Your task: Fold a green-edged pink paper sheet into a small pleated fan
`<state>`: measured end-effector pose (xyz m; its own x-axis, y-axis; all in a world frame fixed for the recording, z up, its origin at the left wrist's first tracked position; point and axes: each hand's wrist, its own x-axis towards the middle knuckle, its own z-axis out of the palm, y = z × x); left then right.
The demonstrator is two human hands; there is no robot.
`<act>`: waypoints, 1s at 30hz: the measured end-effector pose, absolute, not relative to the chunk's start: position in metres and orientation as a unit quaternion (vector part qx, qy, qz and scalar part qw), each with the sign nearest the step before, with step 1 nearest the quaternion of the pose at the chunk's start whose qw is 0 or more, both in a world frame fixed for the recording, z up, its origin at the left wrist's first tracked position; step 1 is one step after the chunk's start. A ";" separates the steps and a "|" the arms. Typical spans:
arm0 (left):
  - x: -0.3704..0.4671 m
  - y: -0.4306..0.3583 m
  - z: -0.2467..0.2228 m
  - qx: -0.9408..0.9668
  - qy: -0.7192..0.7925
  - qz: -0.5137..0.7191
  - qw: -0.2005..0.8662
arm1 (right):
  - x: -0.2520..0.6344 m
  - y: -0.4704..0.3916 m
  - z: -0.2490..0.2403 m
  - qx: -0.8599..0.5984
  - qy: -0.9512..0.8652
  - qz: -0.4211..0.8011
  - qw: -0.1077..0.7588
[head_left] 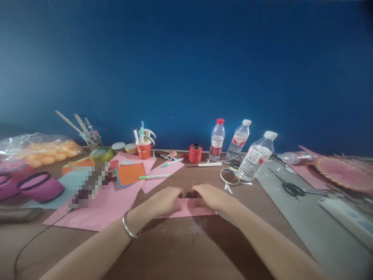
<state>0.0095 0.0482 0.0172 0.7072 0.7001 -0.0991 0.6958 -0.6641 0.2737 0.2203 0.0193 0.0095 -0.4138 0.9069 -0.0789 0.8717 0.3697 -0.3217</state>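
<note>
A narrow piece of pink paper (190,209) lies across the brown table in front of me. My left hand (166,199) is closed at its left part, fingers curled over the far edge. My right hand (212,197) grips the right part the same way, its fingertips turned inward and close to the left ones. The fingertips are partly hidden behind the hands and the paper. A silver bangle (129,225) circles my left wrist. Dark specks lie on the table just beyond the hands.
Water bottles (256,157) and a red thread spool (195,153) stand beyond. A tape roll (229,176) and scissors (293,189) lie right. Pink sheets (96,214), an orange square (131,174), a green-capped marker (154,177) and a red cup (143,150) of pens are left.
</note>
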 end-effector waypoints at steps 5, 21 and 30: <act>0.010 0.048 0.028 0.916 0.390 0.064 0.062 | 0.220 0.019 0.020 -0.533 -0.837 0.058 0.110; -0.026 0.017 -0.005 0.974 0.202 0.068 -0.080 | 0.258 -0.015 -0.016 -0.354 -0.916 0.057 0.178; -0.053 0.020 0.003 0.973 0.214 0.055 -0.065 | 0.253 -0.015 -0.009 -0.365 -0.918 0.058 0.147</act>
<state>-0.0528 0.0196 0.0029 0.9020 0.4101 0.1349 0.4244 -0.8997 -0.1022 0.2532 -0.0154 -0.0087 -0.6909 0.6860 0.2281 0.6521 0.7276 -0.2129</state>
